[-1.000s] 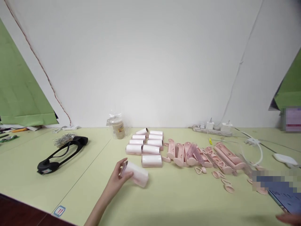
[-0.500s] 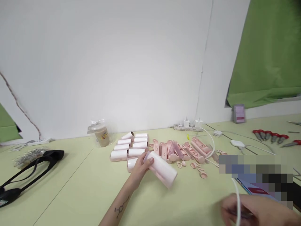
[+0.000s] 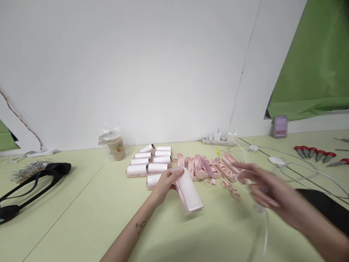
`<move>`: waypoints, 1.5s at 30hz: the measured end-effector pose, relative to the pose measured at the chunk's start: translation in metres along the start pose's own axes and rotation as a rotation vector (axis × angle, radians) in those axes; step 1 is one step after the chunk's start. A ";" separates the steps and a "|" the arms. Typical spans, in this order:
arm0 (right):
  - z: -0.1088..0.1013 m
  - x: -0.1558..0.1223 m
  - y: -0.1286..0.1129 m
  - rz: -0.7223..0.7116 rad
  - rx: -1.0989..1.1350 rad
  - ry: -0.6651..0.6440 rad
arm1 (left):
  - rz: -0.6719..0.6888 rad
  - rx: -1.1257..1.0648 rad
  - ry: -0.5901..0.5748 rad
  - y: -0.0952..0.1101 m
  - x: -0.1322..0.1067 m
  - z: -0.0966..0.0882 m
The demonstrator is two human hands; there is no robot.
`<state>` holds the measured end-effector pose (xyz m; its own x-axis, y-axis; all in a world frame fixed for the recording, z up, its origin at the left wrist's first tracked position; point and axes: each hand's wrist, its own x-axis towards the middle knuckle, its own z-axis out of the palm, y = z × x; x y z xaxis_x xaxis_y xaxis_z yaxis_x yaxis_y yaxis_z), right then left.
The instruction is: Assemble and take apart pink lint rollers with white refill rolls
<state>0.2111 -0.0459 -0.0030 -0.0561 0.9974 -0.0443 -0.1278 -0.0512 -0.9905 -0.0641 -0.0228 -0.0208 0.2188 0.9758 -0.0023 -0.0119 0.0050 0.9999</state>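
My left hand [image 3: 167,183] is closed around a white lint roll [image 3: 188,191] with a pinkish, see-through covering, tilted toward the lower right above the table. Just behind it lie several similar white rolls [image 3: 137,170] in two columns. My right hand [image 3: 268,189] is blurred, its fingers stretched out and apart. A white cable [image 3: 266,231] runs against or beneath these fingers; I cannot tell whether it is gripped. Left of those fingertips are long pink plastic holders [image 3: 190,167] in a heap and small pink loop-shaped pieces [image 3: 235,194].
At the back stands a bagged drink cup [image 3: 116,148]. A power strip [image 3: 215,142] with chargers lies by the wall, its cords trailing right. Red-handled tools [image 3: 316,153] are at the right, a black flat object [image 3: 319,202] is under my right forearm, and a black strap-like frame [image 3: 54,178] is left.
My right hand has moved up and left from the lower right, the cable shifting with it. The roll in my left hand now points more steeply downward. The blurred-out flat item at right is gone from view.
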 end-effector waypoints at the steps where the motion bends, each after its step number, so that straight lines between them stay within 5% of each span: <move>1: 0.024 0.011 0.005 0.078 0.055 -0.118 | -0.005 0.041 -0.015 0.006 0.005 0.004; 4: 0.077 0.034 0.031 0.309 0.376 -0.403 | -0.045 0.205 -0.048 0.022 0.023 0.015; 8: 0.095 0.047 0.070 0.509 0.651 -0.562 | -0.165 0.478 -0.018 0.029 0.045 0.019; 14: 0.086 0.042 0.082 0.683 0.766 -0.441 | -0.295 0.711 -0.009 0.028 0.059 0.019; 22: 0.086 0.039 0.074 0.799 0.901 -0.222 | -0.261 0.649 -0.075 0.041 0.061 0.016; 27: 0.076 0.038 0.067 0.728 1.093 -0.342 | -0.056 0.486 0.004 0.048 0.029 0.001; 30: 0.069 0.040 0.055 0.654 1.102 -0.237 | 0.091 0.233 0.161 0.021 0.002 -0.011; 33: 0.064 0.042 0.045 0.558 1.053 -0.121 | 0.127 0.083 0.157 -0.022 -0.022 -0.018; 38: 0.070 0.036 0.043 0.388 0.790 0.028 | 0.029 0.369 0.236 -0.067 -0.039 -0.020; 45: 0.077 0.024 0.062 0.254 0.195 -0.033 | 0.256 0.578 0.343 -0.064 -0.042 -0.012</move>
<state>0.1256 -0.0292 -0.0550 -0.1422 0.9495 -0.2798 -0.2927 -0.3104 -0.9044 -0.0841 -0.0614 -0.0852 -0.0421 0.9449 0.3247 0.5175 -0.2574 0.8160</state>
